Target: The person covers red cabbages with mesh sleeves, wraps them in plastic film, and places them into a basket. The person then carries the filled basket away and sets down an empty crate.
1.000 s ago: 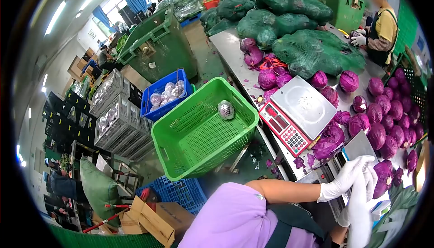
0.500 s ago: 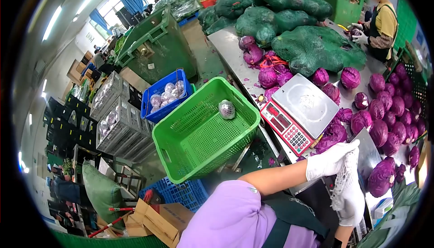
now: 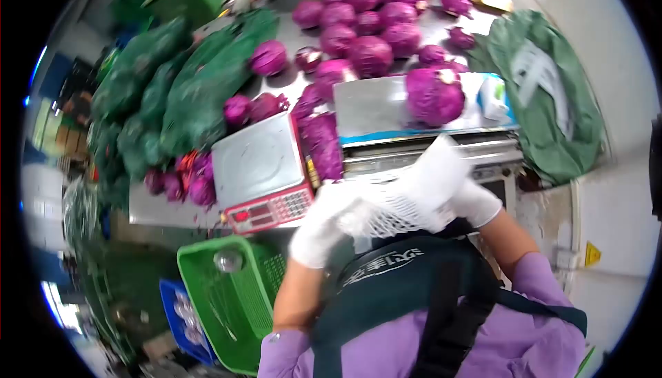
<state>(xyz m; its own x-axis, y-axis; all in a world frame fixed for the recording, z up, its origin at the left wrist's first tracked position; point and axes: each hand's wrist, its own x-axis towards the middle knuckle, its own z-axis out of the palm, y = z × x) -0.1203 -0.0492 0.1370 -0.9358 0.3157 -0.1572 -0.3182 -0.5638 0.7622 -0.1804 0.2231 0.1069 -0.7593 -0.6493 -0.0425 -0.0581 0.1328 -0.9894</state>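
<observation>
White gloves cover both my hands, which meet in front of my apron. Stretched between them is a white foam net sleeve (image 3: 393,218). My left hand (image 3: 323,221) is closed on the sleeve's left end. On its right side, my right hand (image 3: 474,202) is closed on the net too; its fingers blur into the white material. Just beyond the hands, a red cabbage (image 3: 434,99) rests on a flat steel plate (image 3: 372,106). To the left of the plate stands a red digital scale (image 3: 258,164) with a bare weighing pan.
Several red cabbages (image 3: 369,54) are piled on the steel table's far side. Green mesh sacks (image 3: 207,88) lie at left. Below them is a green crate (image 3: 238,309) holding one wrapped ball, beside a blue crate (image 3: 183,326). A green bag (image 3: 552,102) hangs at right.
My view has swung right and down toward the table in front of me. The hands have moved apart, and the foam net, bunched before, is now spread between them.
</observation>
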